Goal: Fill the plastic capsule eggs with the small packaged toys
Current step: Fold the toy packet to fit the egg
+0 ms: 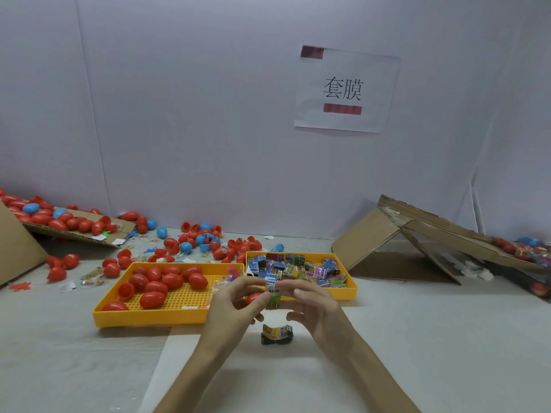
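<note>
Egg: a red egg [253, 298] is sitting in the left grip [235, 299], whose fingers are curling round it.
Packet: the right grip [316, 302] is pinching a packet [273, 297] against the egg, which is not yet shut.
Spare: a second packet [277, 333] is lying on the surface [417, 338] just below.
Trays: the egg tray [143, 318] and toy tray [348, 290] are both holding plenty.
Progress: many loose eggs [190, 245] are waiting, so most work is likely remaining.

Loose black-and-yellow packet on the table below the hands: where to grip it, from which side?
Likely from above, pinching the black-and-yellow packet across its left and right edges: it lies alone on the table, slightly crumpled and raised, with both sides clear.
</note>
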### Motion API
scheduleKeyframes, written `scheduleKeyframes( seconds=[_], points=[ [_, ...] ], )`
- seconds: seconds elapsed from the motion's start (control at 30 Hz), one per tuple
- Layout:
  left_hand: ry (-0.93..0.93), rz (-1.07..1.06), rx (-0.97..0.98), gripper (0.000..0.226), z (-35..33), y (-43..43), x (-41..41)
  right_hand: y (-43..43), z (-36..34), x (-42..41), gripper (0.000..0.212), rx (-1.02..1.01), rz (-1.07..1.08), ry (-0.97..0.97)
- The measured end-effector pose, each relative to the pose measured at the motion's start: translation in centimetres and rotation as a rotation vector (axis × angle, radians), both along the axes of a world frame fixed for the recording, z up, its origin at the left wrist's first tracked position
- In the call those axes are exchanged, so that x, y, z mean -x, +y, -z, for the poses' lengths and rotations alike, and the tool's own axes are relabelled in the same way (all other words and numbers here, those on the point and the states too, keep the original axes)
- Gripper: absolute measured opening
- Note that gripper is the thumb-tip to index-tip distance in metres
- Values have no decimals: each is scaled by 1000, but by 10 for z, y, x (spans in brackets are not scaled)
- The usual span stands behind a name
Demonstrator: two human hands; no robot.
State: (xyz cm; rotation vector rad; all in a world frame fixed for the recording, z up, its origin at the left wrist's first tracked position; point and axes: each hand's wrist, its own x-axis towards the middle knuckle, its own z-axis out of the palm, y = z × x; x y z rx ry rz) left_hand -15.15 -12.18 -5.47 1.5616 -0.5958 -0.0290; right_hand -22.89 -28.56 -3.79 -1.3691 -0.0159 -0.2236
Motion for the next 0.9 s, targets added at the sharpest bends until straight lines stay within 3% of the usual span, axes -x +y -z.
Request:
scheduleKeyframes(
  seconds=[0.27, 0.5, 0.9],
  points=[
    [62, -26, 73, 10, -2, 0, 0, -1, -3, 1, 35, 20, 74, 22],
    [109, 36, 20, 10, 0, 0, 0, 1, -2, 1, 34, -27, -12, 2],
    [212, 72, 94, 11, -4, 3, 2, 0, -4, 2, 36, -47, -17, 6]
  ],
)
